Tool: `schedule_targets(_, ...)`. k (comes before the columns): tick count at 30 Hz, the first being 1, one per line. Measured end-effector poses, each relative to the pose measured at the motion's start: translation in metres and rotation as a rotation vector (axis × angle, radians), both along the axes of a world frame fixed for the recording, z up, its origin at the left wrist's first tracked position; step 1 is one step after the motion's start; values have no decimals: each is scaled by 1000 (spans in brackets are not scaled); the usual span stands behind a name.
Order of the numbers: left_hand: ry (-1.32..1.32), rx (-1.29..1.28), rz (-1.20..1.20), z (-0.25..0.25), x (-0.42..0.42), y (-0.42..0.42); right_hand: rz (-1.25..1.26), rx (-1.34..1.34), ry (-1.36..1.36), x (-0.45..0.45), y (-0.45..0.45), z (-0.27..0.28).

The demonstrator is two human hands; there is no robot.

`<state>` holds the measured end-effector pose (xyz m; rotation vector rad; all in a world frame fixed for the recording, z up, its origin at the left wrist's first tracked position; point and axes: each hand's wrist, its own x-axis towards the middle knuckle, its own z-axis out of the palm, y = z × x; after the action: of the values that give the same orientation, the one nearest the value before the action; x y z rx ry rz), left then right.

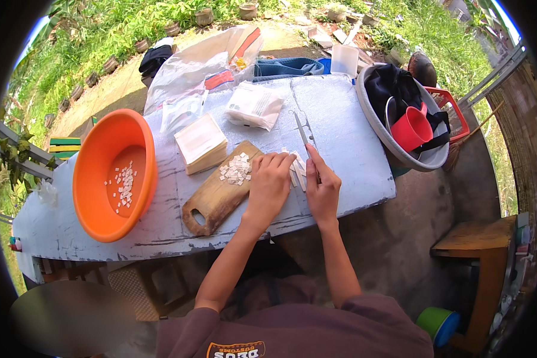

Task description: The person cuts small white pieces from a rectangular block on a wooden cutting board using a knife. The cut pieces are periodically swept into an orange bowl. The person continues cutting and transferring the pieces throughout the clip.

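My right hand (322, 188) grips a knife (300, 127) by its handle, with the blade pointing away from me over the table. Curled over the right end of a wooden cutting board (219, 197), my left hand (268, 183) has its fingertips beside pale strips (299, 172); whether it pinches any is hidden. Small white square pieces (236, 169) are heaped on the board, left of that hand. More white pieces (125, 188) lie inside an orange plastic basin (87, 197) at the left. Behind the board stands a stack of pale square sheets (200, 141).
A plastic-wrapped packet (254, 106) and a large plastic bag (192, 76) sit at the back of the light-blue table (358, 174). On the right, a grey basin (371, 112) holds a red mug (412, 129) and black cloth. A wooden bench (474, 239) stands lower right.
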<state>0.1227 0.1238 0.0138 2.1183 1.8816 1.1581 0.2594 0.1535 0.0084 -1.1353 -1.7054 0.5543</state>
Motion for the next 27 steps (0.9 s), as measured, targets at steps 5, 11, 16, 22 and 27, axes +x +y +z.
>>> schedule_targets(5, -25, -18, -30, -1, -2, 1, -9, 9, -2, 0, 0, 3)
schedule_targets(11, -40, 59, -13, 2, -5, -4, -16, 1, 3, 0, -1, 1)
schedule_targets(16, -103, 45, 34, 23, -11, -18, -23, -6, 12, -1, -1, 2)
schedule_targets(22, -373, -110, 77, 36, -50, -63, -2, -6, -65, 1, -1, 1)
schedule_targets(27, -445, -86, 186, 50, -73, -98, 32, -21, -90, 1, -3, 2)
